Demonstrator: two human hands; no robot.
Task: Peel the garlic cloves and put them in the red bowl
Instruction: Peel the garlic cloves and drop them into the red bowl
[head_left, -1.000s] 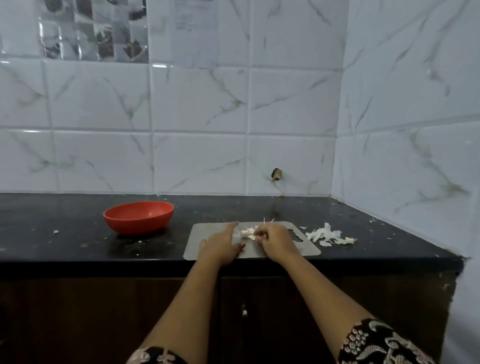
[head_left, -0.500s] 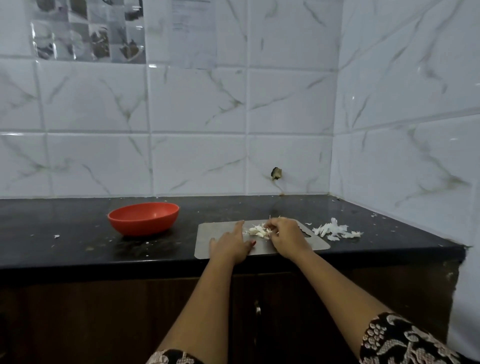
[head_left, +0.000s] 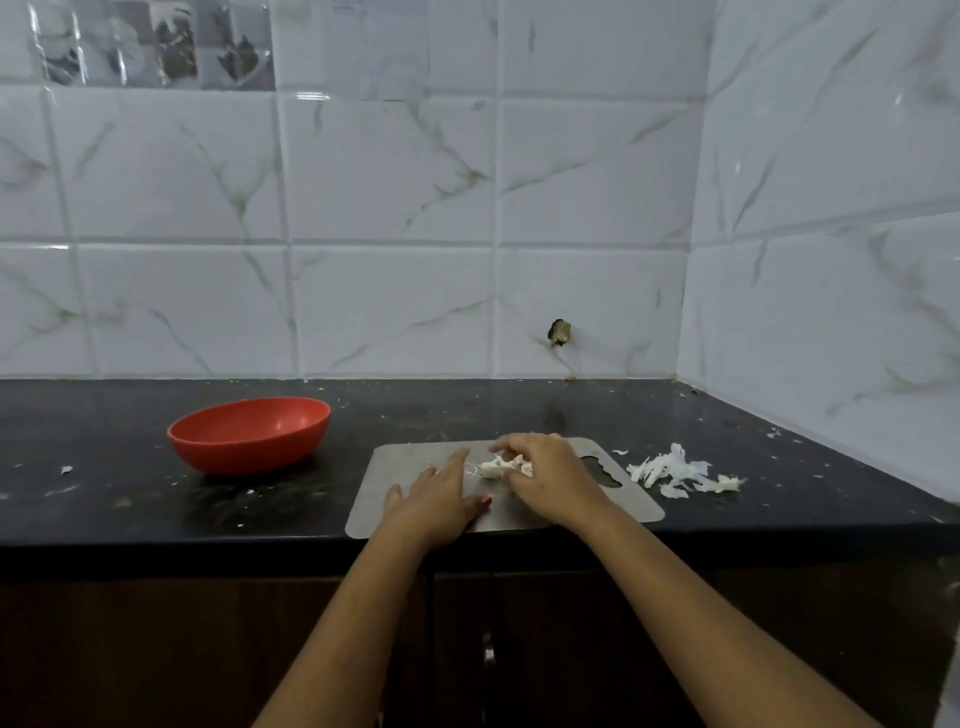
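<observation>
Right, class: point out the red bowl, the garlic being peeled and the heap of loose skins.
red bowl (head_left: 249, 444): head view, front outer wall.
garlic (head_left: 491, 468): head view, its uncovered white left end.
heap of skins (head_left: 670, 470): head view, middle of the heap.

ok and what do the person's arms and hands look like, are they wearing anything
No gloves on either hand. The left hand has a reddish painted thumbnail. I can make out no ring on the right hand. Both forearms are uncovered down to the bottom edge of the picture, with no sleeve, watch or bangle in view.
</observation>
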